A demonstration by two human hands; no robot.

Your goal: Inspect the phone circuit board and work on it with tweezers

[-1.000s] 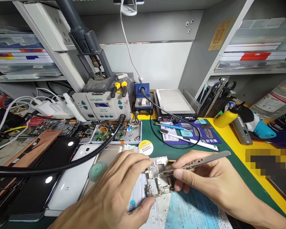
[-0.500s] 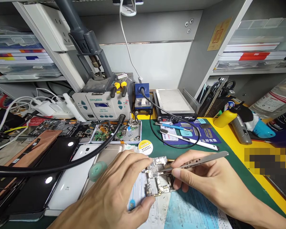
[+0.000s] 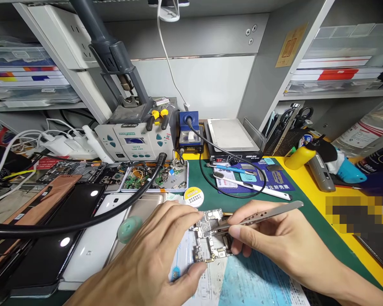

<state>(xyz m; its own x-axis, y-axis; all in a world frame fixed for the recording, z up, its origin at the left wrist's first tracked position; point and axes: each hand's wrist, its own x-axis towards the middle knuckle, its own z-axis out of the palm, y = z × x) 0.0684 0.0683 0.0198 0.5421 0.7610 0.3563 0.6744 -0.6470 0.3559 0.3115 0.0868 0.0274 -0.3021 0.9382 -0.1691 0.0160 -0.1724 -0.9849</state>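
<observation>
A phone circuit board point(image 3: 207, 227) with metal shields and cut-out gaps lies over a printed paper sheet point(image 3: 252, 280) in front of me. My left hand point(image 3: 156, 250) steadies its left side, with a fingertip at the upper left corner and the thumb at the lower left. Metal tweezers point(image 3: 261, 216) with holes along the arm are pinched in my right hand point(image 3: 271, 242). Their tips point left, onto or just over the upper middle of the board; contact is too small to make out. Curled fingers of my right hand rest by the board's right edge.
Phones point(image 3: 89, 246) and a thick black hose point(image 3: 92, 221) lie at left. Behind are a tray of parts point(image 3: 185, 187), a hot-air station point(image 3: 137, 142), a heating plate point(image 3: 231, 136) and a looping black cable point(image 3: 223, 151). A brush point(image 3: 252, 185) and yellow bottle point(image 3: 298, 157) are at right.
The camera view has shifted very slightly. My hands, the circuit board and the tweezers keep almost the same positions relative to one another.
</observation>
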